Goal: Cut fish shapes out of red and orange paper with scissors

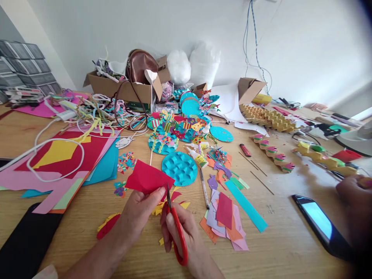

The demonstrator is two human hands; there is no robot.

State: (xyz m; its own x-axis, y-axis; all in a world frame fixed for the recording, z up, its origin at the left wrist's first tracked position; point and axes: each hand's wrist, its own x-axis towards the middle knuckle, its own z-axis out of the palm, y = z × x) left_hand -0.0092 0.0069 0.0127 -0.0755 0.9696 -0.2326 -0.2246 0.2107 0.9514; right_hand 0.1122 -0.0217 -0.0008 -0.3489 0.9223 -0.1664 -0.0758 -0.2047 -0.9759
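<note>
A right hand (193,232) grips red-handled scissors (180,233), their blades at the right edge of some red paper (145,176), which the left hand (139,211) pinches above a wooden surface (261,263). A blue disc (179,168) lies just beyond; paper scraps (225,209) and, farther right, a phone (315,224).

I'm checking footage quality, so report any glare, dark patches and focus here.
Head view: the screen of the phone looks bright and washed out; darkness covers the lower right edge, dimming another person's hand; the scissors look fairly sharp.
</note>
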